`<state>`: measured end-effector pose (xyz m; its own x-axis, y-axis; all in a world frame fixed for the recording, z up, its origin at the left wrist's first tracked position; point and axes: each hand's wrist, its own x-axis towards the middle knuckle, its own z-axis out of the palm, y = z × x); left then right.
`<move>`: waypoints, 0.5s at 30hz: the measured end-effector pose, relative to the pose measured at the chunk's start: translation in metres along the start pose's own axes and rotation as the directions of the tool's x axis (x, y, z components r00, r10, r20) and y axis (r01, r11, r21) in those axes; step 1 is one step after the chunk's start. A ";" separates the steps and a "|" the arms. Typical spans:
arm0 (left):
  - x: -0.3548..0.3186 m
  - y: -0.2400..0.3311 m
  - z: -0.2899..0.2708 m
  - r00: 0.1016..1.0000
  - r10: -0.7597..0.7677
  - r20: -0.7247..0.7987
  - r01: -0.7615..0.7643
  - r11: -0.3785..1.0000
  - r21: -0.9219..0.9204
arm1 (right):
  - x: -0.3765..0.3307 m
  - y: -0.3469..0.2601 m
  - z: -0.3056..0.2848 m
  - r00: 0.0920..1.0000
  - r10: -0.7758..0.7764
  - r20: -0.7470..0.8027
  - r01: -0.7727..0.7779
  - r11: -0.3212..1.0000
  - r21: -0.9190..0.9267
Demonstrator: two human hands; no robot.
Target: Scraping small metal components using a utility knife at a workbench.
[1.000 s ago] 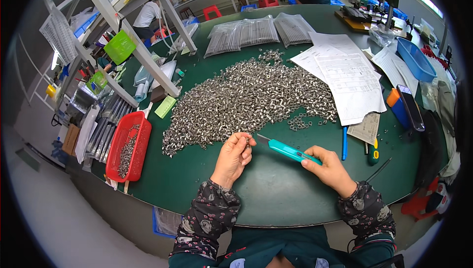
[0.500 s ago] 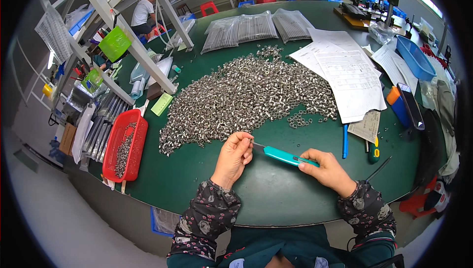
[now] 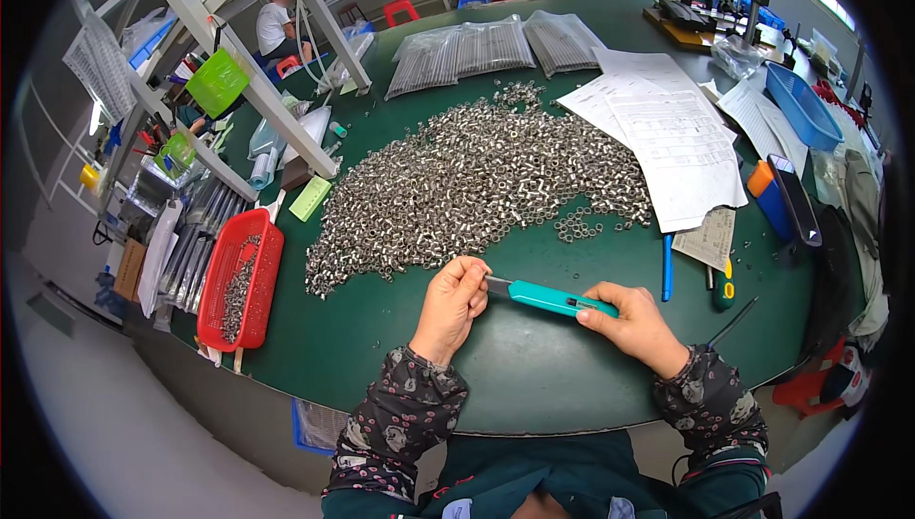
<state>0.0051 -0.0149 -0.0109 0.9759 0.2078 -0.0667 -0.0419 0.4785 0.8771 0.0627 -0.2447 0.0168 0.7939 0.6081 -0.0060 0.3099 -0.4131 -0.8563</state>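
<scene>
My right hand (image 3: 634, 325) is closed round the teal handle of a utility knife (image 3: 553, 299). The knife's dark blade points left and its tip meets the fingertips of my left hand (image 3: 450, 307). That hand is pinched shut on what looks like a small metal ring, mostly hidden by the thumb and forefinger. Just beyond both hands spreads a wide pile of small metal rings (image 3: 467, 185) on the green table (image 3: 534, 386).
At left stands a red basket (image 3: 270, 276) with more small metal parts. Papers (image 3: 681, 157), a blue pen (image 3: 666, 266), a yellow-and-green screwdriver (image 3: 724, 290) and a phone (image 3: 794, 200) lie at right. Bags of thin rods (image 3: 491, 50) rest at the far side. Two people sit in the background.
The hands and knife keep nearly the same pose, with the blade still at the left fingertips. The view has shifted very slightly.
</scene>
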 end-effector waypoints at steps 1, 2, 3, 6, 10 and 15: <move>0.000 0.000 0.000 1.000 -0.001 0.001 0.001 1.000 -0.001 | 0.000 0.000 0.000 1.000 -0.022 -0.021 0.022 1.000 -0.003; 0.000 -0.001 0.001 1.000 -0.002 0.000 0.002 1.000 0.006 | -0.001 -0.001 0.000 1.000 -0.021 -0.022 0.021 1.000 -0.004; 0.001 -0.001 0.001 1.000 -0.003 -0.001 0.003 1.000 0.013 | -0.001 -0.001 -0.001 0.999 -0.025 -0.036 0.024 0.999 -0.031; 0.001 -0.002 0.000 1.000 0.001 -0.014 -0.001 1.000 0.031 | -0.001 -0.003 0.000 0.998 -0.031 -0.049 0.027 0.997 -0.073; 0.000 -0.002 -0.001 1.000 -0.008 -0.030 0.010 0.998 0.065 | -0.001 -0.003 0.000 0.994 -0.081 -0.077 0.071 0.989 -0.129; 0.000 -0.002 -0.002 0.999 -0.019 -0.046 0.023 0.995 0.092 | -0.002 -0.003 0.001 0.986 -0.121 -0.110 0.101 0.979 -0.175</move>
<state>0.0053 -0.0145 -0.0137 0.9656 0.2378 -0.1051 0.0006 0.4024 0.9155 0.0598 -0.2441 0.0193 0.8031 0.5754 0.1549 0.4755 -0.4620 -0.7487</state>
